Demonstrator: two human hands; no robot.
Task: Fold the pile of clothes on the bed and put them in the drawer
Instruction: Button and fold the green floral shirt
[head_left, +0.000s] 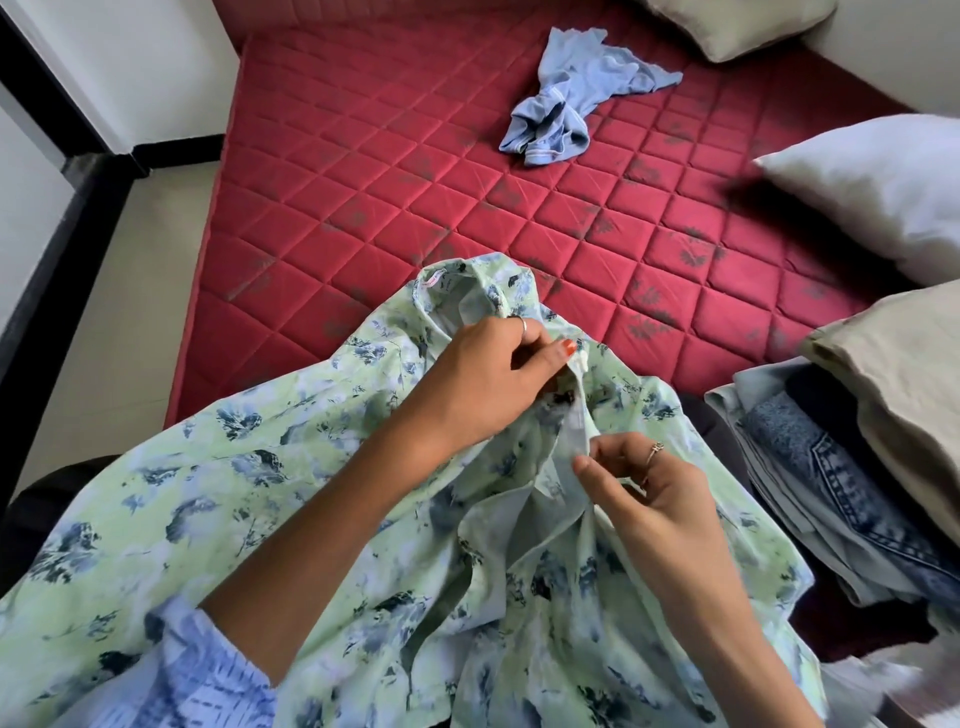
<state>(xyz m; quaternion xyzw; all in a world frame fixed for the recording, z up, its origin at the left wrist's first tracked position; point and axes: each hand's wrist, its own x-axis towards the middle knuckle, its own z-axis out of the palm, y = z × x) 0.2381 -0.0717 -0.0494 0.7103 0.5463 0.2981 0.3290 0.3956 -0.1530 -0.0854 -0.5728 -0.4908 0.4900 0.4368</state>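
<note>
1. A green floral shirt (322, 499) lies spread over the near edge of the red quilted bed (415, 197).
2. The left hand (488, 384) pinches its button placket near the collar.
3. The right hand (649, 493) pinches the placket lower down.
4. A crumpled blue garment (566, 98) lies far off.
5. Folded jeans (831, 493) sit stacked at right, beside pillows (883, 182).

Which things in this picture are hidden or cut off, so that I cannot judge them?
Head view:
- Drawer: not in view.
- Floral shirt: lower part cut by the bottom edge.
- Placket: the left hand and right hand pinch it, hiding any buttons.
- Folded stack with jeans: partly under a beige pillow.
- Blue garment: too crumpled to identify.
</note>
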